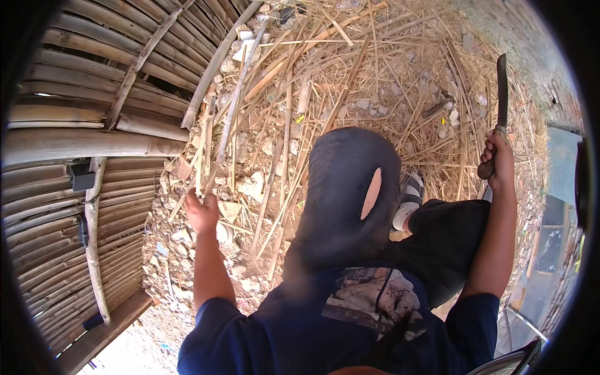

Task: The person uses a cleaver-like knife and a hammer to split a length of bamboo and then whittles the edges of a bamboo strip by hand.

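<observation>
- Outdoor rural work yard, bare rubble ground (187,250).
- Bamboo-pole wall (69,144) at nine o'clock.
- Cut cane litter (375,69) at twelve o'clock.

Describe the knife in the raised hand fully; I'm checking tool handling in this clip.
The knife is a long chopping blade, dark and dull like worn metal, slightly curved, with a paler collar where it meets a dark handle. It points up, nearly upright, above the straw-littered ground. The right hand is closed around the handle, fingers wrapped over it. Nothing else touches the blade; its edge is too small to judge.
</observation>
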Tool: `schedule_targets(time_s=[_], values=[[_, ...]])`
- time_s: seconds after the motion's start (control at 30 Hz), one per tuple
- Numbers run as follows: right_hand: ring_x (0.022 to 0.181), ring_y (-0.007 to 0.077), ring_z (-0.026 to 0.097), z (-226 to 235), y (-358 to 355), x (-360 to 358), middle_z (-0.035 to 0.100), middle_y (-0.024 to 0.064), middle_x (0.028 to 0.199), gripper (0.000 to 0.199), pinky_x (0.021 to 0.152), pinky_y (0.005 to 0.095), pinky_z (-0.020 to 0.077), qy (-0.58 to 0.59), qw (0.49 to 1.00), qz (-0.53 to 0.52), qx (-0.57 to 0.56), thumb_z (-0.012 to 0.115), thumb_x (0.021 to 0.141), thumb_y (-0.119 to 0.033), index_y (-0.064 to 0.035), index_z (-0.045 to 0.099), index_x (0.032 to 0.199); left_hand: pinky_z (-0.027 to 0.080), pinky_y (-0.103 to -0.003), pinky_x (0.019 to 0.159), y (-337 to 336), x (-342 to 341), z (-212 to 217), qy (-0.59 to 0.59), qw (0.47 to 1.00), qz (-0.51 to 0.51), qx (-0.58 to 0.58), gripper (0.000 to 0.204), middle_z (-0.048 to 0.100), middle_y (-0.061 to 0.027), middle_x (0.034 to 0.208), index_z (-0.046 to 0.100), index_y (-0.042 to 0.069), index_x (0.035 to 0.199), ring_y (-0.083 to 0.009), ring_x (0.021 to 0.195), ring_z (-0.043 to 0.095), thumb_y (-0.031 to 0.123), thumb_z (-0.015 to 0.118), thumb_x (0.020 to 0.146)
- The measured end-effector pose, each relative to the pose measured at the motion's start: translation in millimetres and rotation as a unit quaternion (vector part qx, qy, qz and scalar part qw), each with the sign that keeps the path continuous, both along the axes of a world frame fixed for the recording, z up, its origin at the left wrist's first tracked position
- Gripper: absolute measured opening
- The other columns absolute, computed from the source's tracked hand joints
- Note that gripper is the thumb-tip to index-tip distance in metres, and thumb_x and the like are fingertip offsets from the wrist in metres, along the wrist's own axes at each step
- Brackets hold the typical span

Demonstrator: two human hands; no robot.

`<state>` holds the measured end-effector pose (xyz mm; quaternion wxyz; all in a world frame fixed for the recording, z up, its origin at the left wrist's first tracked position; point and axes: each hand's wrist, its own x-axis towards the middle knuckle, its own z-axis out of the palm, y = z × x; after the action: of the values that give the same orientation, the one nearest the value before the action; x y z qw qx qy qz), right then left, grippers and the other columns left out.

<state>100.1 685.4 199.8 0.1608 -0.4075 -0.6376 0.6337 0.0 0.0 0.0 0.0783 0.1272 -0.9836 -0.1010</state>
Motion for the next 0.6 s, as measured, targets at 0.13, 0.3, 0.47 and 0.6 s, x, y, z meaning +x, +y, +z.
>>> schedule_targets(time_s=[0.13,0.3,0.47,0.6], values=[[0.053,0.0055,0.041,4,-3,8,0.046,-0.0056,0.071,0.009,0.050,0.0224,0.0372,0.007,1.000,-0.010,-0.008,0.059,0.094,-0.018,-0.0126,0.054,0.099,0.056,-0.045,0.059,-22,-21,63,0.085,0.995,0.022,0.054,0.034,0.065,-0.0143,0.088,0.063,-0.006,0.106,-0.0242,0.073,0.066,0.020,0.066,0.085],[0.053,0.0056,0.041,10,4,19,0.046,-0.0056,0.070,0.010,0.049,0.0219,0.0365,0.022,0.999,-0.026,-0.021,0.060,0.094,-0.020,-0.0129,0.055,0.099,0.048,-0.030,0.064,-87,-21,78,0.039,0.974,0.029,0.223,0.031,0.064,-0.0030,0.083,0.066,0.003,0.107,-0.0143,0.069,0.060,0.025,0.072,0.086],[0.053,0.0061,0.041,3,16,28,0.045,-0.0053,0.069,0.011,0.049,0.0220,0.0362,0.032,0.997,-0.052,-0.038,0.061,0.094,-0.020,-0.0130,0.055,0.100,0.051,-0.030,0.073,-148,21,63,-0.240,0.869,0.161,0.403,0.033,0.064,-0.0070,0.093,0.065,0.001,0.110,-0.0162,0.081,0.062,0.028,0.067,0.092],[0.056,0.0075,0.042,2,16,36,0.047,-0.0040,0.073,0.016,0.052,0.0240,0.0374,0.032,0.998,-0.029,-0.034,0.064,0.091,-0.022,-0.0108,0.054,0.099,0.043,-0.044,0.106,-194,86,14,-0.470,0.880,0.061,0.018,0.079,0.049,-0.0295,0.136,0.039,-0.005,0.142,-0.0321,0.127,0.052,0.039,0.073,0.086]])
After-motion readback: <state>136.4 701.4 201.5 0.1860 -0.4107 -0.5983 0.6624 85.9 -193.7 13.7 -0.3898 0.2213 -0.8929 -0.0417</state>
